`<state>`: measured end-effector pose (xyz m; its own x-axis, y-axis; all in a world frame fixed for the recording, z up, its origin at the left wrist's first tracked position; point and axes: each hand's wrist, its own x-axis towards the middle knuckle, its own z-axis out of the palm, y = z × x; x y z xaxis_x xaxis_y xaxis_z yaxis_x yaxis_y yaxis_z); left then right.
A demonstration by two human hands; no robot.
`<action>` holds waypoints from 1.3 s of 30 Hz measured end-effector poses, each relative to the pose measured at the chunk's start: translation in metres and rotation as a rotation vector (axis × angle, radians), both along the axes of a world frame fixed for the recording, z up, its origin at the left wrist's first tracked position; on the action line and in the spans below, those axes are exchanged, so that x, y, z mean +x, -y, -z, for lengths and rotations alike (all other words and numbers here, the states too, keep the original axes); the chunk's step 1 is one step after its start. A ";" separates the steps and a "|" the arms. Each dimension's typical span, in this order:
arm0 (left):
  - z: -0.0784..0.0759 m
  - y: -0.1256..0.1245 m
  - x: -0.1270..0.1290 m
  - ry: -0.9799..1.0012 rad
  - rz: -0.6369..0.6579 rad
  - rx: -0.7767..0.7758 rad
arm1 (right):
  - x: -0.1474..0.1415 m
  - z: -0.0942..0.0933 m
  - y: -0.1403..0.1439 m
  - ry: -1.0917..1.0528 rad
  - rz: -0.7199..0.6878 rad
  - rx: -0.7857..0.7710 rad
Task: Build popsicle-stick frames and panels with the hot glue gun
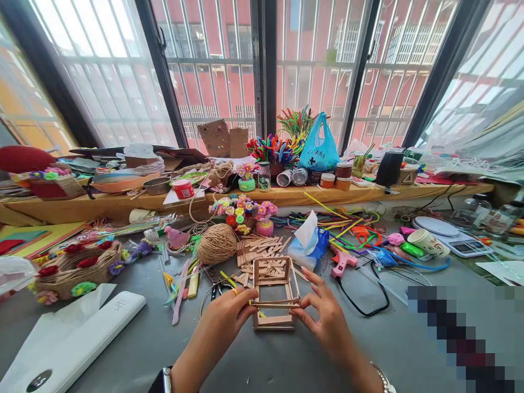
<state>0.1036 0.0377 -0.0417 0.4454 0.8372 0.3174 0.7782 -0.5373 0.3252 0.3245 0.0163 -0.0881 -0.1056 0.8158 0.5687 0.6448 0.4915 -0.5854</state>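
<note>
A small open framework of wooden craft sticks (273, 327) stands on the grey table in front of me. Across its middle, a craft stick (275, 305) lies level between my two hands. My left hand (225, 316) pinches the left end between thumb and fingers. At the other end my right hand (325, 311) pinches with thumb and index finger, its other fingers raised. Whether the stick touches the framework's side posts, I cannot tell. Just behind is a pile of loose craft sticks (268, 248).
A ball of twine (216, 244), a blue tissue pack (315, 248) and a pink glue gun (343, 263) with a black cord lie behind the hands. At left are a white power bank (90, 338) and a flower-trimmed basket (77, 267). A wooden ledge (229, 199) runs along the back.
</note>
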 end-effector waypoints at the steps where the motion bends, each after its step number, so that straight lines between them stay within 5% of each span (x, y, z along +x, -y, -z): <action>1: -0.002 0.000 0.001 -0.023 0.004 0.004 | 0.001 0.000 -0.001 0.015 0.011 0.010; 13: -0.008 -0.007 0.001 0.063 0.198 -0.133 | 0.003 0.002 -0.009 -0.031 -0.023 -0.123; 22: -0.039 -0.002 -0.007 0.194 0.278 -0.348 | 0.002 -0.018 0.003 -0.259 -0.199 -0.204; 29: -0.045 -0.001 -0.008 0.226 0.307 -0.481 | -0.001 -0.020 0.006 -0.340 -0.217 -0.222; 39: -0.046 0.023 -0.001 -0.007 0.252 -0.241 | -0.009 -0.024 0.017 -0.302 -0.219 -0.033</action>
<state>0.1029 0.0143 0.0044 0.6493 0.7509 0.1201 0.6332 -0.6213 0.4615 0.3152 -0.0011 -0.0639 -0.1114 0.8110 0.5743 0.3220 0.5762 -0.7512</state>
